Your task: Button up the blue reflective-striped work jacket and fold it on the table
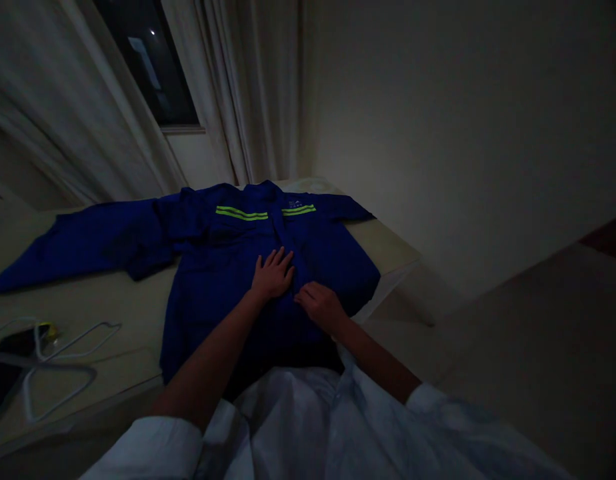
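Note:
A blue work jacket (pixel 228 267) with yellow-green stripes across the chest lies spread front side up, its collar toward the curtains. My left hand (pixel 274 273) rests flat on the jacket's front, fingers spread, just left of the front placket. Close by on the right, my right hand (pixel 319 303) has its fingers pinched together at the placket edge, gripping the jacket there. Dim light hides the exact fold between those fingers. The lower hem hangs over the table's near edge, close to my body.
The jacket lies on a pale table (pixel 138 313). More folded blue clothing (pixel 88 247) lies at the left. White wire hangers (pixel 63 360) and a dark item (pixel 8 367) are at the near left. Curtains (pixel 258 87) and a wall (pixel 463 133) stand behind.

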Action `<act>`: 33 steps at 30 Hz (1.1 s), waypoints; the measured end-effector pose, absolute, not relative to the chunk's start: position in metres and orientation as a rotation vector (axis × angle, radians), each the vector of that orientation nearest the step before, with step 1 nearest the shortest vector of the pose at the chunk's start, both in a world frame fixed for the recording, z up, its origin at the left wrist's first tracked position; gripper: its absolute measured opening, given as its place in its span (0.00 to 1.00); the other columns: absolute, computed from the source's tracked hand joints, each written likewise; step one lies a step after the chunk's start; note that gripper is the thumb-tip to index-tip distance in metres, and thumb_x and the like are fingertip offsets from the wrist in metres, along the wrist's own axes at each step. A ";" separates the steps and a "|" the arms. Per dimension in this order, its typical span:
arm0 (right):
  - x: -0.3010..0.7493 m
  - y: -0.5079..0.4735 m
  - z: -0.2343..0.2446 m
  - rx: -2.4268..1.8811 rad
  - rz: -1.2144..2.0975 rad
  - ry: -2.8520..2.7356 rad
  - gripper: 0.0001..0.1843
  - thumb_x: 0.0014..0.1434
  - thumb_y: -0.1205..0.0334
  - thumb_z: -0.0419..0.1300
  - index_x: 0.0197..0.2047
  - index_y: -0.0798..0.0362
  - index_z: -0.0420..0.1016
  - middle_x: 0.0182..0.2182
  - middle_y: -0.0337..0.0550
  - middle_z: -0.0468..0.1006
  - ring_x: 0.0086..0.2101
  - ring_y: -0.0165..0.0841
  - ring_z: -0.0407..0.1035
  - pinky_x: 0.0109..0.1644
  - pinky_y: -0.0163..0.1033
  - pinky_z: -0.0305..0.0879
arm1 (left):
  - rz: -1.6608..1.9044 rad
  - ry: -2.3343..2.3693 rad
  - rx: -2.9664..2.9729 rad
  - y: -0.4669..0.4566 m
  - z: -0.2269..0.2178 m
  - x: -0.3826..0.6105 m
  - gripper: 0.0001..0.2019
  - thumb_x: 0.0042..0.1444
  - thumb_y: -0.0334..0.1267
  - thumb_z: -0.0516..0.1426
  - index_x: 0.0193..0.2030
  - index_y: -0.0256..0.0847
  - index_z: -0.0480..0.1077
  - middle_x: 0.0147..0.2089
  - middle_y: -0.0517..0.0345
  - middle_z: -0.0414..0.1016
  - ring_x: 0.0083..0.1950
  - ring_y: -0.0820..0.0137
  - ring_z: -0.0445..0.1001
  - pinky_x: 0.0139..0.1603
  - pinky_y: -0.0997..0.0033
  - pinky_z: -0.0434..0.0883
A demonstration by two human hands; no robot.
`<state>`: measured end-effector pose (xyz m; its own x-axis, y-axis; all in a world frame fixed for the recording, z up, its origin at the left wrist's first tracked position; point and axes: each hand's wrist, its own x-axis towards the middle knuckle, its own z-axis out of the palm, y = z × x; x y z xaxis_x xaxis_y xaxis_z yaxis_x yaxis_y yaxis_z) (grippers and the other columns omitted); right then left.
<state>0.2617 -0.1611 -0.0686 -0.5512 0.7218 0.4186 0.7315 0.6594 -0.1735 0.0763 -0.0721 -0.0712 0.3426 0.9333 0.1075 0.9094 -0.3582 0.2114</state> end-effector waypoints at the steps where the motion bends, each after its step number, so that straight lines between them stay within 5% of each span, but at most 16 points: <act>1: 0.264 -0.167 -0.070 -1.095 -0.033 -2.432 0.14 0.75 0.64 0.56 0.37 0.53 0.78 0.36 0.46 0.77 0.39 0.36 0.69 0.45 0.41 0.64 | 0.299 1.715 2.464 -0.072 -0.071 0.076 0.30 0.72 0.52 0.42 0.79 0.53 0.54 0.82 0.53 0.48 0.80 0.51 0.49 0.76 0.32 0.46; 11: 0.283 -0.255 -0.108 -1.043 -0.049 -2.340 0.16 0.75 0.64 0.54 0.36 0.53 0.78 0.31 0.44 0.78 0.34 0.35 0.70 0.39 0.41 0.63 | 0.390 1.736 2.418 -0.067 -0.060 0.077 0.29 0.71 0.49 0.45 0.77 0.51 0.57 0.81 0.52 0.52 0.80 0.53 0.52 0.77 0.35 0.48; 14: 0.287 -0.257 -0.106 -1.113 0.127 -2.124 0.11 0.74 0.61 0.58 0.40 0.52 0.79 0.34 0.44 0.80 0.37 0.35 0.72 0.43 0.42 0.66 | 0.667 1.655 2.437 -0.099 -0.045 0.073 0.26 0.71 0.44 0.47 0.73 0.44 0.62 0.76 0.47 0.62 0.75 0.58 0.61 0.77 0.47 0.55; 17: 0.289 -0.258 -0.103 -1.123 0.212 -2.016 0.07 0.71 0.61 0.61 0.41 0.50 0.79 0.35 0.43 0.81 0.38 0.36 0.73 0.45 0.44 0.65 | 0.690 1.273 2.566 -0.158 -0.042 0.063 0.21 0.72 0.46 0.49 0.66 0.47 0.70 0.67 0.50 0.75 0.68 0.62 0.71 0.74 0.55 0.62; 20: 0.288 -0.259 -0.098 -1.149 0.241 -1.978 0.07 0.72 0.62 0.60 0.41 0.50 0.79 0.36 0.43 0.81 0.39 0.37 0.73 0.48 0.46 0.64 | 0.480 1.053 2.722 -0.210 -0.058 0.051 0.28 0.66 0.46 0.57 0.72 0.52 0.65 0.72 0.52 0.70 0.73 0.57 0.66 0.77 0.47 0.57; 23: 0.286 -0.254 -0.090 -1.131 0.293 -2.113 0.09 0.73 0.61 0.59 0.40 0.51 0.79 0.38 0.44 0.81 0.41 0.37 0.72 0.49 0.46 0.63 | 0.393 1.192 2.807 -0.232 -0.078 0.046 0.34 0.65 0.32 0.54 0.77 0.54 0.58 0.76 0.54 0.63 0.76 0.56 0.62 0.77 0.43 0.56; 29: 0.292 -0.245 -0.062 -1.067 0.362 -2.422 0.10 0.73 0.60 0.60 0.40 0.52 0.79 0.39 0.43 0.81 0.41 0.35 0.71 0.49 0.43 0.61 | 0.418 1.275 2.876 -0.218 -0.090 0.058 0.33 0.65 0.24 0.47 0.75 0.51 0.62 0.74 0.54 0.65 0.72 0.57 0.69 0.73 0.46 0.64; 33: 0.297 -0.247 -0.054 -0.998 0.581 -2.482 0.10 0.73 0.60 0.60 0.39 0.51 0.79 0.39 0.40 0.81 0.42 0.33 0.73 0.51 0.41 0.62 | 0.448 1.548 2.732 -0.205 -0.082 0.067 0.31 0.65 0.25 0.47 0.73 0.43 0.65 0.73 0.44 0.67 0.69 0.55 0.72 0.67 0.51 0.71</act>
<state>0.2968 -0.2474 -0.0540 -0.6644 0.7179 0.2077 0.5511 0.6584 -0.5126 0.0670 -0.2049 -0.0820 0.4837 0.8363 0.2581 0.8447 -0.5233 0.1122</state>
